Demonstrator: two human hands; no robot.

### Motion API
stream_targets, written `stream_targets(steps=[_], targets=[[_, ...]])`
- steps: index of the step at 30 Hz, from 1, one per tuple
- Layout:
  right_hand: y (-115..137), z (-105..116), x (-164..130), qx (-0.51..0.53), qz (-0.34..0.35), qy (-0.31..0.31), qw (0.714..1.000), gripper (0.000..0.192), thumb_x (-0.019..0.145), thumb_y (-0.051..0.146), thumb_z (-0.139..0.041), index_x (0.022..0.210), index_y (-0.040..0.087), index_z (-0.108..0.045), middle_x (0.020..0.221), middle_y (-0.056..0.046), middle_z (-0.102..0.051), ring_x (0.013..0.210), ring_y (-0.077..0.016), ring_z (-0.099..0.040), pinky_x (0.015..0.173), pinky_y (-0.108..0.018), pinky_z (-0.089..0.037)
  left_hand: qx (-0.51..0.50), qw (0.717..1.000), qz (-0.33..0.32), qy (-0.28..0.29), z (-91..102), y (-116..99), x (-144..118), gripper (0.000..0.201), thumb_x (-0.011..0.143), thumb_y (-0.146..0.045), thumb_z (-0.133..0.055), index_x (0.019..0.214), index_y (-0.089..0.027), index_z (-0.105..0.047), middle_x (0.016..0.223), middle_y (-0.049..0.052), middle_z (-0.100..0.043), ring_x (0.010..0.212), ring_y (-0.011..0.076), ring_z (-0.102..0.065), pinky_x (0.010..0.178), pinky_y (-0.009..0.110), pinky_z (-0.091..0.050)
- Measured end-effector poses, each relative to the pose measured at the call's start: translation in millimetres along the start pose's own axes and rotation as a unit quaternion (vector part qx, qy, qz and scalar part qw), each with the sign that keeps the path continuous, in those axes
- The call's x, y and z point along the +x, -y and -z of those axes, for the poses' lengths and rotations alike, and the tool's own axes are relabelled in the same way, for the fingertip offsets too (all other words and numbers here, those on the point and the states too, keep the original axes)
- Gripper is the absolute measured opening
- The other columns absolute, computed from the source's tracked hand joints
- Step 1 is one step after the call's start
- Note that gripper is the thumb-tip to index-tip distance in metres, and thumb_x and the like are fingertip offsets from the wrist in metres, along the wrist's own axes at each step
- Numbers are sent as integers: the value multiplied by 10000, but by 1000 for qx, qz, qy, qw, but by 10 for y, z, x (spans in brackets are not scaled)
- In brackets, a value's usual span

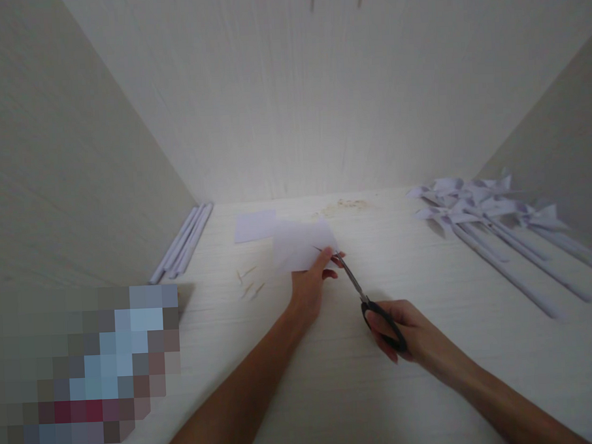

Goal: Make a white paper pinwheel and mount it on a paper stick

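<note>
My left hand (312, 281) pinches the lower right corner of a white sheet of paper (299, 241), thumb on top. In my right hand (403, 325) is a pair of scissors (362, 294) with black handles, my fingers in the loops. The metal blades point up and left, reaching the paper's corner beside my left thumb. How far they cut into the sheet I cannot tell. A second white paper piece (254, 226) lies flat just left of the held sheet.
Several rolled white paper sticks (186, 243) lie at the left wall. Paper pinwheels on sticks (492, 223) are piled at the right. A few small pale slivers (250, 286) lie left of my hand, brownish crumbs (351, 205) behind. A pixelated area covers the lower left.
</note>
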State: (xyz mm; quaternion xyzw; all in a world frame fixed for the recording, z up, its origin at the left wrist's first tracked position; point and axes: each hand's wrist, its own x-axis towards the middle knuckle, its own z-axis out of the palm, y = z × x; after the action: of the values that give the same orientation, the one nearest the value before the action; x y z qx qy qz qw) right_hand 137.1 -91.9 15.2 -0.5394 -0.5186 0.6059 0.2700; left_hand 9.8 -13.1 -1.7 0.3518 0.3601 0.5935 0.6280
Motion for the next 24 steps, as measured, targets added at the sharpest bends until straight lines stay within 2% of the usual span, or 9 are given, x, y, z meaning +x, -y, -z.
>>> stream_targets(steps=[5, 9, 13, 15, 18, 21, 24], targets=[[20, 30, -3, 12, -13, 32, 999, 440, 668, 593, -471, 561, 171, -411, 382, 46, -433, 290, -30, -233, 296, -188, -131, -6, 1000, 2, -7, 3, -1, 9, 138, 650, -266, -597, 688, -138, -562, 654, 23, -626, 552, 100, -554, 410, 177, -360], [39, 62, -26, -27, 10, 71, 997, 476, 680, 596, -461, 493, 160, -422, 362, 46, -393, 297, -29, -254, 302, -187, -143, -8, 999, 14, -33, -1, -18, 24, 153, 637, -259, -602, 697, -126, -556, 637, 25, -625, 528, 100, -557, 409, 178, -364], [1, 65, -37, -11, 48, 55, 997, 488, 687, 583, -469, 457, 156, -420, 351, 43, -374, 319, -31, -262, 329, -195, -149, -7, 999, 19, -44, -2, -37, 29, 136, 618, -235, -604, 670, -117, -560, 644, 32, -629, 538, 101, -567, 420, 174, -376], [-48, 56, -20, 28, 67, 17, 997, 472, 700, 560, -475, 466, 152, -436, 362, 37, -389, 324, -32, -265, 333, -199, -150, 0, 999, 24, -40, 5, -35, 30, 123, 605, -216, -608, 661, -114, -569, 655, 37, -633, 543, 102, -573, 424, 168, -383], [-113, 45, 33, 111, 84, -83, 987, 423, 703, 513, -513, 498, 147, -458, 388, 29, -426, 320, -33, -278, 324, -197, -143, 18, 999, 38, -15, 22, -21, 30, 109, 596, -196, -606, 665, -115, -584, 677, 40, -636, 552, 101, -581, 430, 164, -390], [-120, 55, 93, 186, 96, -206, 956, 336, 672, 445, -588, 567, 141, -488, 477, 8, -522, 314, -22, -280, 310, -186, -136, 52, 998, 39, 17, 28, -14, 21, 111, 606, -212, -602, 666, -121, -583, 651, 30, -626, 548, 105, -581, 447, 175, -406], [-89, 82, 126, 224, 124, -281, 925, 282, 627, 384, -649, 633, 142, -503, 580, -15, -589, 323, -17, -301, 308, -176, -166, 113, 991, 27, 59, 12, -17, -10, 139, 617, -255, -606, 643, -123, -570, 592, 20, -608, 515, 112, -574, 465, 201, -425]])
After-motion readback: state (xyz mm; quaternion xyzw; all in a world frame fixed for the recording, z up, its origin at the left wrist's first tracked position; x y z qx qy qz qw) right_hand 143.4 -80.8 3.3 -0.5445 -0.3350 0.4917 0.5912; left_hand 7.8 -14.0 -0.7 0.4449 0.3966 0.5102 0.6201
